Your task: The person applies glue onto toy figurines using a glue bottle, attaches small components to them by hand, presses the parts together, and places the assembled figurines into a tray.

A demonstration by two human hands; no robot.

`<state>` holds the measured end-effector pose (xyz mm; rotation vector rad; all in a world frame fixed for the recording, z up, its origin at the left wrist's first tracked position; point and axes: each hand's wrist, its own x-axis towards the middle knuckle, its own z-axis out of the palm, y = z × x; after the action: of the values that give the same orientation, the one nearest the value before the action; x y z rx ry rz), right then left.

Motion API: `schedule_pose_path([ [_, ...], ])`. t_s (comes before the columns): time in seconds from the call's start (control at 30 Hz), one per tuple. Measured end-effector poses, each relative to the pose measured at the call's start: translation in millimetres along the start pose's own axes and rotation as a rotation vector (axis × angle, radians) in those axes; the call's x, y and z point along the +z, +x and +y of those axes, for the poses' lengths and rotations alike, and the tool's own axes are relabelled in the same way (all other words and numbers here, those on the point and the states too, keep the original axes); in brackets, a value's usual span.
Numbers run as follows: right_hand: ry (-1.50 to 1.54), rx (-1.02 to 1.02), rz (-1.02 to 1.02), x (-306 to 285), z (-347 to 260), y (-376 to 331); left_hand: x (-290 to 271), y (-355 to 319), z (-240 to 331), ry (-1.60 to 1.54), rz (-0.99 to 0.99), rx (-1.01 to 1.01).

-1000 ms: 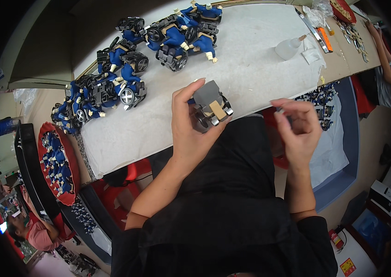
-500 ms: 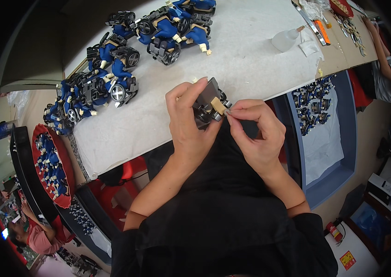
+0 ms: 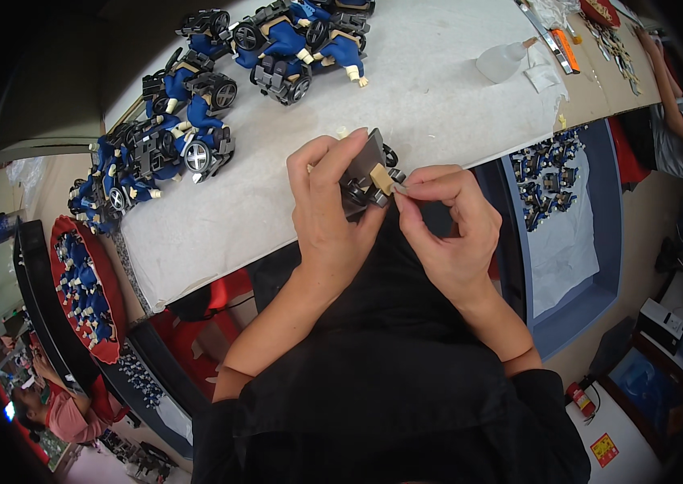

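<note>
My left hand [image 3: 327, 206] is wrapped round a dark grey toy wheelchair [image 3: 369, 149], holding it just above the near edge of the table. The toy has a flat back panel, dark wheels and a tan block-like part [image 3: 382, 178]. At the toy's right side, my right hand [image 3: 454, 218] has thumb and forefinger pinched together. A tiny pale bit shows at those fingertips, too small to name. Left of my hands, piled toy figures [image 3: 285, 44] in blue with cream hands sit among similar grey wheeled parts.
White paper covers the table [image 3: 406, 97]. A translucent squeeze bottle [image 3: 501, 63] and an orange-handled cutter [image 3: 565, 52] lie at the far right. A blue tray [image 3: 571, 315] of toys is on the right, a red basket [image 3: 115, 323] of figures on the left. Two other people sit nearby.
The view has shifted slightly, moving the piled toys a little left and up. My left hand has tilted the toy slightly; my right fingertips stay pinched at its side.
</note>
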<state>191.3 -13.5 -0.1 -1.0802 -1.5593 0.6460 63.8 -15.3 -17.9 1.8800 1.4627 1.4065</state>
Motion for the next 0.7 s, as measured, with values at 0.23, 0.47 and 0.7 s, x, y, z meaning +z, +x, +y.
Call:
schedule_pose_path([
  [0.23,-0.014,0.002,-0.025,-0.7,-3.0,1.1,0.4,0.8,-0.8,-0.012,-0.004,0.015],
  [0.47,0.051,0.025,0.088,-23.9,1.6,14.0,-3.2,6.4,-4.5,-0.225,-0.047,-0.071],
  [0.7,-0.422,0.007,0.402,-182.7,103.8,109.6,-15.6,19.3,4.4,-0.688,-0.118,-0.258],
])
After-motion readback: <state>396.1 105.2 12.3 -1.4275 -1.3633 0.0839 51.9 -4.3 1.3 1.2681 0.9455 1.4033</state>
